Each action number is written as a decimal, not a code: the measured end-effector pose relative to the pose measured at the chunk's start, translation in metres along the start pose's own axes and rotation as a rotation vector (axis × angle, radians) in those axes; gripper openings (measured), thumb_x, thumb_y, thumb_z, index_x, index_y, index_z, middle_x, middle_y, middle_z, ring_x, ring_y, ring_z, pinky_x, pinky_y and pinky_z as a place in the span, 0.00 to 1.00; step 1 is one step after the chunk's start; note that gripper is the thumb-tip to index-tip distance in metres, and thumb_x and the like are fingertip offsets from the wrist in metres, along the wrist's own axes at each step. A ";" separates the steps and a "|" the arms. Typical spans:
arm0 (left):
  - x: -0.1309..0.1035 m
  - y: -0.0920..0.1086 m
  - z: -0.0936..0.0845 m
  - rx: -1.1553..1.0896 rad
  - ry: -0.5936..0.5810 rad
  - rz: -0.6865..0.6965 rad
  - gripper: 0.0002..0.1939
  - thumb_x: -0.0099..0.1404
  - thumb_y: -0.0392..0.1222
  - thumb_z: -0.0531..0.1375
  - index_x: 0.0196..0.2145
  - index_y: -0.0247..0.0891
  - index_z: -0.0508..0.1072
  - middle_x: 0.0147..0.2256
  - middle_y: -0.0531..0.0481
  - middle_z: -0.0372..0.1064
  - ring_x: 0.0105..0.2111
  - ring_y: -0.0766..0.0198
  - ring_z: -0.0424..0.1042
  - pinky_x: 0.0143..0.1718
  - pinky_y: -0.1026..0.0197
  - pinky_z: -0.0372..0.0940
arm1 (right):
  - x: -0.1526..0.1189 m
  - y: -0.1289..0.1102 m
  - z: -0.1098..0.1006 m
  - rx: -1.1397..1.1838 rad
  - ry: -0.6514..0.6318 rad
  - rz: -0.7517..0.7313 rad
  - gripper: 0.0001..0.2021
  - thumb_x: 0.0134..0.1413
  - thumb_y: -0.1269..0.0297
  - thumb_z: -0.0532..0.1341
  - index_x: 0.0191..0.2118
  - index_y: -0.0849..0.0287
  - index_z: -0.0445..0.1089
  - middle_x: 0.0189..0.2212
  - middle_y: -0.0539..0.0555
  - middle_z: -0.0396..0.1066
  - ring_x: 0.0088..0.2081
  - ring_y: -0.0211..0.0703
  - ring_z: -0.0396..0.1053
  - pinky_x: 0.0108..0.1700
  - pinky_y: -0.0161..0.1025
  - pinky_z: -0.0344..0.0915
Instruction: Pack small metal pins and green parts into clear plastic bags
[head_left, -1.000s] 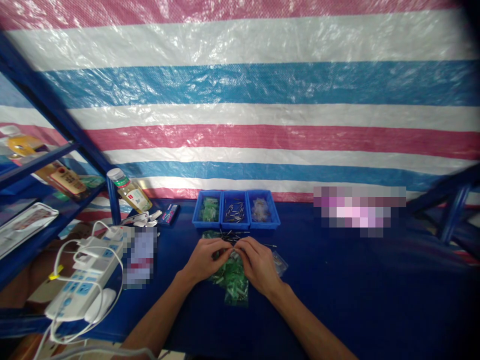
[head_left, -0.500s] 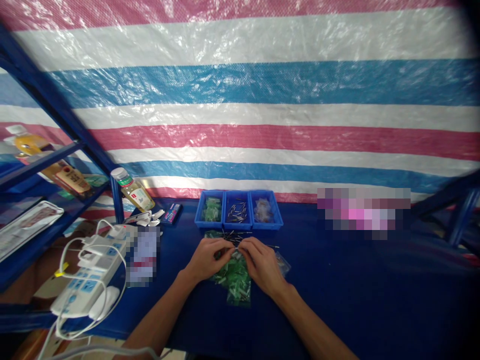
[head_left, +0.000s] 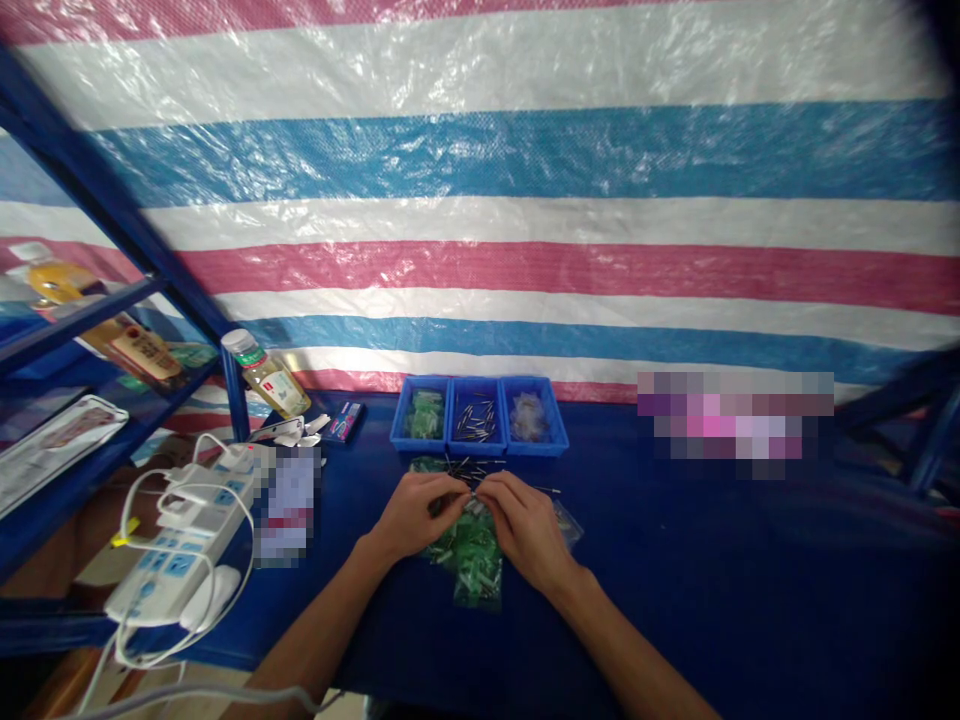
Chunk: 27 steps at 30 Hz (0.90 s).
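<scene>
"How did my hands stand?"

"Your left hand (head_left: 424,512) and right hand (head_left: 523,520) were both pinched, thumb against forefinger, and they met tip to tip on a small pale piece (head_left: 473,493). It sat midway, with neither hand nearer; it was too small and too covered for me to tell what it was or which way its long axis ran."

"Where did the green packets lie?"

"The green packets (head_left: 478,555) lay on your side of the fingertips, between your hands, on the blue table (head_left: 712,580). The heap ran lengthwise toward you, its near end closer to your right wrist than your left."

"And around them?"

"Slender dark rods (head_left: 459,466) lay just past your fingertips, pointing several ways, and a flat clear bag (head_left: 568,522) lay beside your right hand. Farther off stood three joined trays (head_left: 477,447), holding green bags (head_left: 424,413), more rods (head_left: 476,418) and cloudy clear bags (head_left: 529,417), left to right."

"What were they made of?"

"The packets were thin, crinkled, shiny film; the rods straight and metallic-looking; the trays smooth blue plastic, boxy. Behind them hung a glossy, creased striped sheet (head_left: 525,270)."
</scene>
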<state>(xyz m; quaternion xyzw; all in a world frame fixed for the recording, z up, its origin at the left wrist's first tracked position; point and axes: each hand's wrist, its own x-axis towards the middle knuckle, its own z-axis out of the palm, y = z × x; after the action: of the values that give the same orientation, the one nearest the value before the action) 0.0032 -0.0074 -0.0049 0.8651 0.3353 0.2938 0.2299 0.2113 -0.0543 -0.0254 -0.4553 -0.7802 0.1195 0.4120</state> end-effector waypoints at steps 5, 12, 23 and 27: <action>0.001 0.004 0.000 -0.012 -0.017 0.008 0.08 0.72 0.40 0.58 0.39 0.37 0.77 0.27 0.52 0.71 0.25 0.69 0.67 0.31 0.66 0.60 | 0.001 0.000 -0.004 -0.019 0.023 0.033 0.07 0.70 0.69 0.55 0.41 0.56 0.70 0.39 0.56 0.74 0.39 0.46 0.73 0.45 0.42 0.69; 0.001 0.003 -0.002 -0.004 -0.012 0.002 0.08 0.71 0.40 0.59 0.40 0.37 0.77 0.27 0.53 0.71 0.25 0.69 0.66 0.31 0.66 0.60 | 0.001 0.000 -0.006 0.007 0.019 0.009 0.07 0.69 0.67 0.57 0.48 0.56 0.69 0.41 0.57 0.74 0.39 0.46 0.74 0.43 0.41 0.70; 0.002 0.004 -0.002 -0.010 -0.006 0.010 0.08 0.72 0.40 0.58 0.40 0.37 0.77 0.29 0.51 0.74 0.26 0.68 0.69 0.32 0.65 0.62 | 0.001 0.001 -0.006 -0.005 0.021 0.057 0.07 0.69 0.70 0.55 0.40 0.56 0.69 0.37 0.55 0.74 0.37 0.45 0.73 0.43 0.41 0.68; 0.002 0.003 -0.004 -0.008 0.002 0.007 0.08 0.72 0.40 0.59 0.40 0.37 0.77 0.29 0.51 0.75 0.26 0.68 0.70 0.32 0.65 0.63 | 0.001 0.002 -0.005 0.005 0.008 0.055 0.05 0.69 0.69 0.56 0.44 0.55 0.69 0.39 0.55 0.74 0.38 0.45 0.73 0.43 0.41 0.68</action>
<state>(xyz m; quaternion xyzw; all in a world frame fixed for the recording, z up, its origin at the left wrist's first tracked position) 0.0036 -0.0073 0.0006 0.8651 0.3314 0.2967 0.2320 0.2164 -0.0535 -0.0229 -0.4761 -0.7653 0.1308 0.4128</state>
